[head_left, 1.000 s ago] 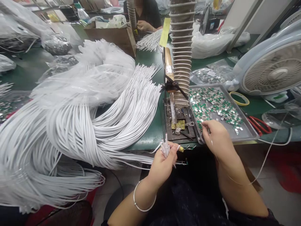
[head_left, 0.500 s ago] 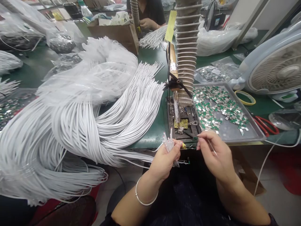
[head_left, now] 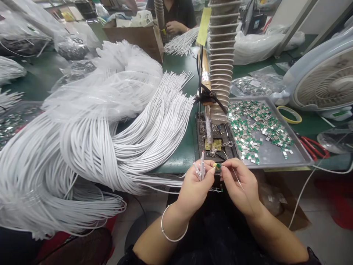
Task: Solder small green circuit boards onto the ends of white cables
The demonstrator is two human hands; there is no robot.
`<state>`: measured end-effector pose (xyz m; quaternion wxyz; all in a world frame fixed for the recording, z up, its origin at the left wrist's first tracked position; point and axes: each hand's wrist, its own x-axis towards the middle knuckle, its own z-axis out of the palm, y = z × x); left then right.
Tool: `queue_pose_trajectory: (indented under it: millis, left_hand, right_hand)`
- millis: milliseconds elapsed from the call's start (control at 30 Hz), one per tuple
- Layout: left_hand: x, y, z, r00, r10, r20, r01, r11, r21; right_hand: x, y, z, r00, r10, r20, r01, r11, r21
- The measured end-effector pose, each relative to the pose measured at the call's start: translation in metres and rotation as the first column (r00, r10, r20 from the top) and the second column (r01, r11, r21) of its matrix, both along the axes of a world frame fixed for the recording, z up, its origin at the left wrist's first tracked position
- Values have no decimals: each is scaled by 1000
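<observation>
L hand [head_left: 196, 187]: grip clenched on small bunch of white cable ends [head_left: 201, 170], tips pointing up, just past near edge of green table [head_left: 176, 158]. Silver bangle [head_left: 172, 228] on L wrist.

R hand [head_left: 239, 186]: grip closed in a pinch, thumb & fingers on tiny green-and-silver chip [head_left: 217, 166], right beside L thumb's yellow tip [head_left: 214, 165] & nearly touching cable ends. Chip too small to read at this view, prob. a small circuit board.

Just far of hands: dark work block [head_left: 202, 147] w/ gold-coloured pad [head_left: 213, 144], ribbed vertical duct [head_left: 220, 62] behind it. To right: metal tray [head_left: 303, 161] w/ many similar green-and-silver chips [head_left: 259, 130], then yellow tape roll [head_left: 289, 115], red-handled scissors [head_left: 311, 145], white fan [head_left: 325, 82].

Left: huge mass of white cables [head_left: 88, 140], far part in clear plastic bag [head_left: 124, 70]. Far: co-worker's hands [head_left: 173, 26] behind cardboard box [head_left: 135, 40], separate cable bunch [head_left: 180, 42] close by.
</observation>
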<state>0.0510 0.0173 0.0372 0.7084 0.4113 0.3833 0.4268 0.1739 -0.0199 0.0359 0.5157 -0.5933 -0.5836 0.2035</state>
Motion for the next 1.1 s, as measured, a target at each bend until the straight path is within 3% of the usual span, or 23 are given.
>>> queue_pose_trajectory:
  millis: [500,667,800,1100]
  left_hand:
    - [0,-1,-3,992,-4,-129,10,999,44]
    - [-1,3,1,986,10,-167,-9,1000,7]
    - [-1,6,5,983,16,-181,-23,999,-37]
    - [4,13,13,982,26,-187,-44,995,-91]
  right_hand:
    - [1,3,2,996,50,69,-55,995,78]
    - [4,2,-7,985,-17,169,-18,979,205]
    - [7,-1,-19,988,-78,130,33,947,320]
    - [7,4,-17,971,14,240,-117,899,421]
